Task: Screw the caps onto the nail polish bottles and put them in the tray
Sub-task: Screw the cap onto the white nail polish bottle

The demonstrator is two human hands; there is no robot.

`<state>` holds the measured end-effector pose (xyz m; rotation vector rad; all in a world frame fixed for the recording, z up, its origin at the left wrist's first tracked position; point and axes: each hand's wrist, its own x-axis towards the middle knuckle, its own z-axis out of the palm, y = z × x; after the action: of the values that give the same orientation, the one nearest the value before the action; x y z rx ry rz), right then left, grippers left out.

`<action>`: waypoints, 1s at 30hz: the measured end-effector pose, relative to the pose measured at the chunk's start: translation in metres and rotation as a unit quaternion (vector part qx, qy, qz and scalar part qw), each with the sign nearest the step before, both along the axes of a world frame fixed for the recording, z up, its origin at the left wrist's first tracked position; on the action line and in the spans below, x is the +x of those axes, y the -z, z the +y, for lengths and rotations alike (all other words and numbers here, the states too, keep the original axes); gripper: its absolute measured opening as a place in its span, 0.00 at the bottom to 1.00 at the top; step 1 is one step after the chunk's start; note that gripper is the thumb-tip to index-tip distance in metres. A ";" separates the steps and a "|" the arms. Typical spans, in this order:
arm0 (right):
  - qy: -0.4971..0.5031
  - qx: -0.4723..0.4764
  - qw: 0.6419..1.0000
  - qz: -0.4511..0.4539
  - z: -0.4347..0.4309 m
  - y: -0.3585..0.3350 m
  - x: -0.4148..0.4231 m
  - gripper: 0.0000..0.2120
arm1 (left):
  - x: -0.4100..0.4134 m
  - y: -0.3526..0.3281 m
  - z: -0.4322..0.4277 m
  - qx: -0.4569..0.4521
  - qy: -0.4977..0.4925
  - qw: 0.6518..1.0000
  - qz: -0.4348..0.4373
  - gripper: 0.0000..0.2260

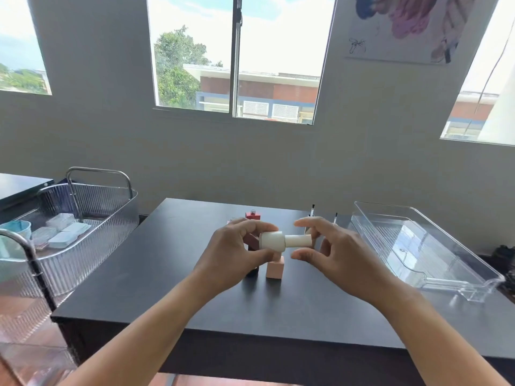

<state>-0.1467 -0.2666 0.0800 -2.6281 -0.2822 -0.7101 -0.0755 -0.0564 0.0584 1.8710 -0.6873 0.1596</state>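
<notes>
My left hand (237, 254) grips a cream nail polish bottle (273, 241) held sideways above the dark table (195, 302). Its cream cap (298, 240) points right, on the bottle's neck. My right hand (334, 254) curls around the cap, thumb below and forefinger above; whether they touch it I cannot tell. Under the hands stand a pink bottle (275, 269), a dark bottle (253, 271) and, farther back, an uncapped red bottle (253, 215). Two caps with brushes pointing up (312, 210) (335, 218) stand behind my right hand. The clear plastic tray (473, 263) lies at the right.
A ribbed clear cart basket (111, 207) with metal handles stands left of the table, holding white packets and a teal cup (16, 229). The wall with windows runs behind the table. The table's front edge is near my forearms.
</notes>
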 end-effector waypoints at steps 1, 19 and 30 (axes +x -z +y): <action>0.002 -0.018 1.000 -0.011 0.001 -0.001 -0.001 0.27 | 0.000 0.000 -0.001 0.002 0.001 1.000 0.001 0.18; -0.030 0.131 0.987 0.083 0.003 0.016 0.006 0.06 | -0.017 0.009 -0.007 0.121 -0.076 0.954 -0.263 0.17; -0.054 0.200 0.971 0.119 -0.001 0.022 0.010 0.06 | -0.016 0.013 -0.008 0.163 -0.078 0.930 -0.321 0.17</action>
<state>-0.1362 -0.2672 0.0579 -2.2625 -0.1871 -0.3642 -0.0918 -0.0640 0.0452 2.2048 -1.0524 0.8324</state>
